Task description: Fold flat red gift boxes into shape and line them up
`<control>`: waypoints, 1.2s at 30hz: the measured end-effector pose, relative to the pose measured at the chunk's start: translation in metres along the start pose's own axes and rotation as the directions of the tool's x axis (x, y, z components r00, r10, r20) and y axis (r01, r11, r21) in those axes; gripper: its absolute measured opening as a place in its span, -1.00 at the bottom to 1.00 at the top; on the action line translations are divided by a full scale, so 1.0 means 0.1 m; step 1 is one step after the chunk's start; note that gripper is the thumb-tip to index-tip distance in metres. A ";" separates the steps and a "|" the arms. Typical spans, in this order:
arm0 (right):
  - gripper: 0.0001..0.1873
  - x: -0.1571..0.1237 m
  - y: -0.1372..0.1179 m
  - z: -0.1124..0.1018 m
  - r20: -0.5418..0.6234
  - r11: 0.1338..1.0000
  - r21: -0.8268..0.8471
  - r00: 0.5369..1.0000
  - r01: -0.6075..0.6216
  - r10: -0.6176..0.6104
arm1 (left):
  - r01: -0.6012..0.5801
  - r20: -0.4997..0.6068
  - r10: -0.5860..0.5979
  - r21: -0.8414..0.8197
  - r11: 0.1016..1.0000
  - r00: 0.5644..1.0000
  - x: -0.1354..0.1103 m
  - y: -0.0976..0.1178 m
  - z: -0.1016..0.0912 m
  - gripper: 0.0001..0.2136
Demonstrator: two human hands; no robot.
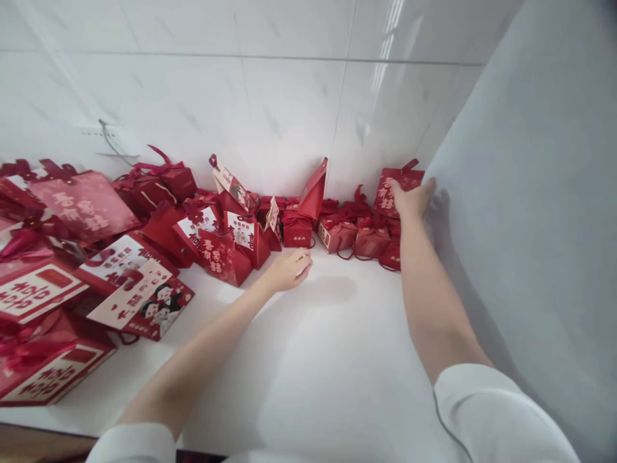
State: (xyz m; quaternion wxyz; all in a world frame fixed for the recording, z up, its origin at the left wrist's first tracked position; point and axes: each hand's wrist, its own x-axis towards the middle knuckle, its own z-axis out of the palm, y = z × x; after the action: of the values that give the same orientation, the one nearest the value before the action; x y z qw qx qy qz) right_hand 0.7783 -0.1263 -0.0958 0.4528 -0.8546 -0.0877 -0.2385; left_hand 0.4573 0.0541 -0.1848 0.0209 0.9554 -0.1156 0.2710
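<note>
At the back right, my right hand (415,198) grips a red gift box (387,186) with pale Chinese characters and a ribbon on top, between thumb and fingers. The box stands upright against the wall, above smaller red boxes. My left hand (289,269) hovers over the white table with its fingers loosely bent and apart, and nothing shows in it. Just behind it is a small red box (297,230) with a bow. To its left stands a red peaked gift box (222,257) with pale characters.
Many red and white gift boxes (41,292) crowd the left of the white table (332,360). A row of small red boxes (371,241) lines the tiled wall (289,109). A pale upright panel (535,212) borders the right side. A cable (108,138) hangs at the back left.
</note>
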 end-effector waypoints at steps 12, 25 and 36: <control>-0.92 -0.11 0.28 0.21 -0.049 0.997 0.069 0.998 0.039 -0.035 | 0.449 0.061 -0.457 -0.341 0.826 0.887 -0.49 0.04 0.09 -0.86; -0.72 -2.14 -0.14 -0.18 0.138 0.603 0.797 0.981 -0.029 -0.134 | 0.380 0.013 -0.615 -0.797 0.470 0.789 -0.60 0.23 0.14 -0.54; -0.58 -3.03 0.03 -0.18 0.454 0.600 0.751 0.875 -0.276 -0.167 | 0.415 0.201 -0.708 -0.899 0.142 0.677 -0.55 0.38 0.21 -0.46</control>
State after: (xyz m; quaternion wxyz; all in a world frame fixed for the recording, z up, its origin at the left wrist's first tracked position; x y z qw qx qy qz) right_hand 0.5095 -0.1228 -0.2368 0.7564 -0.5941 -0.2669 0.0602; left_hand 0.4142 0.0268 -0.2326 0.6449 0.7054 0.1327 0.2624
